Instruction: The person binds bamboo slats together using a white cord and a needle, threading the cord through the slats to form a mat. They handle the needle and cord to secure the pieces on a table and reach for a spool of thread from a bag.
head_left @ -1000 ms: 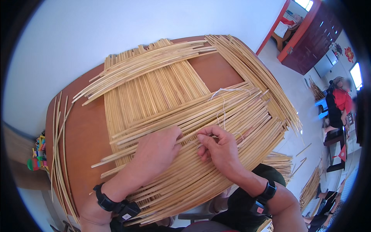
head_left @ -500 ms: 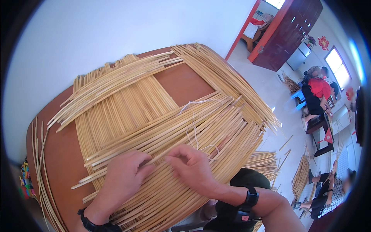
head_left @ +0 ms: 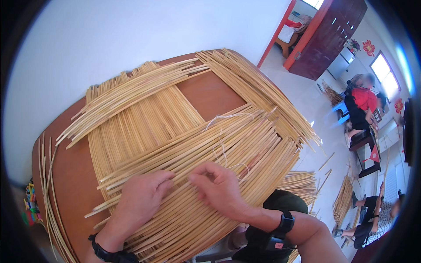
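Both my hands work over a sheet of pale yellow reed stalks, laid side by side along the near edge of the table. My left hand rests on the stalks with thumb and fingers drawn together near their tips. A short way to its right, my right hand is pinched, its fingertips close over the same stalks. What either pinch holds is too small to make out. A loose white string snakes across the stalks just beyond my right hand.
Under the stalks is a brown table. A flat reed mat lies beyond, crossed by a loose bundle; another bundle lies at the right. Stalk piles are on the floor. Two people sit at the right.
The left thumb and fingers have drawn closer together. My right hand has barely moved, still pinched. The whole view has shifted slightly.
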Demonstrator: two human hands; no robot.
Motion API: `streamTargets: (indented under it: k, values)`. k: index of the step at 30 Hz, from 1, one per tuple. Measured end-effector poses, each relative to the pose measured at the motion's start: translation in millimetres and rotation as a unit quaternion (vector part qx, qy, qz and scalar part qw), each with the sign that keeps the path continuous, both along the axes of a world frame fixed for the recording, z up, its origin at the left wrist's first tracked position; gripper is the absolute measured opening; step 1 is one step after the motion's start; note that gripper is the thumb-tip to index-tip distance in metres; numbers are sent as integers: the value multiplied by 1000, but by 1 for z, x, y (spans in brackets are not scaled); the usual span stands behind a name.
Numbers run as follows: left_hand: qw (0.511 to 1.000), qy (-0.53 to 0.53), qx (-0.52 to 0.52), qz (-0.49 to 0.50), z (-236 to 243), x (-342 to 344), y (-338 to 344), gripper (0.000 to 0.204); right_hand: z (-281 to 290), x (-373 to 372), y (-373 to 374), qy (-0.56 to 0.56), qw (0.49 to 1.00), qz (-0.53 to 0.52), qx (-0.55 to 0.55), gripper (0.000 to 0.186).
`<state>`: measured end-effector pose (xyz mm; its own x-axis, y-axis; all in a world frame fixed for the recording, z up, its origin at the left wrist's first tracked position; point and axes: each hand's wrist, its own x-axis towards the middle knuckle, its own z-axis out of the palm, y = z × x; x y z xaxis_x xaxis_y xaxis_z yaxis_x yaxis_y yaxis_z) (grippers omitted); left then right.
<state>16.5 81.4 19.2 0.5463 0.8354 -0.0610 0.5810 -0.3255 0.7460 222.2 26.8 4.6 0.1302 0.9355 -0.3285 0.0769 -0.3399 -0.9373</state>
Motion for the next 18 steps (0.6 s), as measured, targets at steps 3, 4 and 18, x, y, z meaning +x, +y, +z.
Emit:
streamTargets:
  k: [3,4,18]
  values:
    - [1000,1,15,2,-1,0,0,23,-3,4,1,35,999,-22,-23,14]
    - [1000,3,24,0,-2,0,1,24,-5,4,2,47,998,-36,-10,14]
    - [993,-9,111,-29,-13,-3,-4,30,-1,3,-1,-9,997,-59,56,14]
